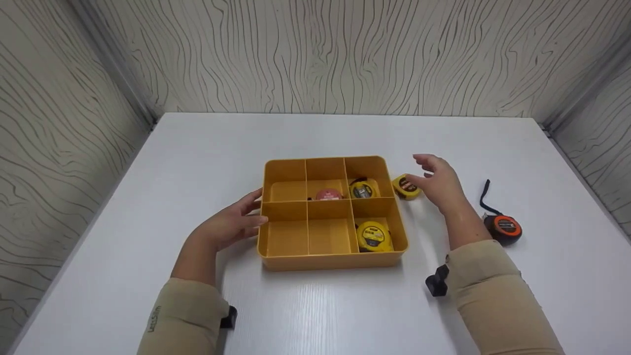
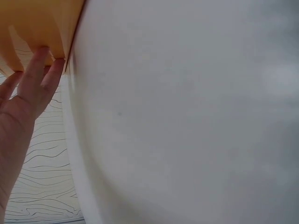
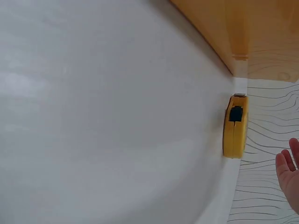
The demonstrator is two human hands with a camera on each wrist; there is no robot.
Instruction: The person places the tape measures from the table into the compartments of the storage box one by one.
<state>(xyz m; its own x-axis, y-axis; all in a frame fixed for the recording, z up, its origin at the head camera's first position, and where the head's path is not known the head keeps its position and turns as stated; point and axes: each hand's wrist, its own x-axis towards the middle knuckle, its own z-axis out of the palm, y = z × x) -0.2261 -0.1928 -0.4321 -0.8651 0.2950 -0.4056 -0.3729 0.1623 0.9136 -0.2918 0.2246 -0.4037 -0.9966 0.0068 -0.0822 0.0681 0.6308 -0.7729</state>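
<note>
A yellow-orange compartment box (image 1: 330,261) sits on the white table. My left hand (image 1: 229,224) rests on its left side; in the left wrist view the extended fingers (image 2: 32,77) touch the outer wall. To the right of the box lies a small yellow tape measure (image 1: 406,187), standing on edge in the right wrist view. Close over it is my right hand (image 1: 440,182), fingers spread and holding nothing. Inside the box are a pink tape measure (image 1: 329,194) at back middle, a yellow-and-black tape measure (image 1: 363,190) at back right and a larger yellow tape measure (image 1: 373,236) at front right.
A black-and-orange tape measure (image 1: 507,228) with a wrist strap (image 1: 486,197) lies farther right, beyond the right forearm. Wood-patterned panels (image 1: 315,59) enclose the table (image 1: 315,315) at the back and both sides.
</note>
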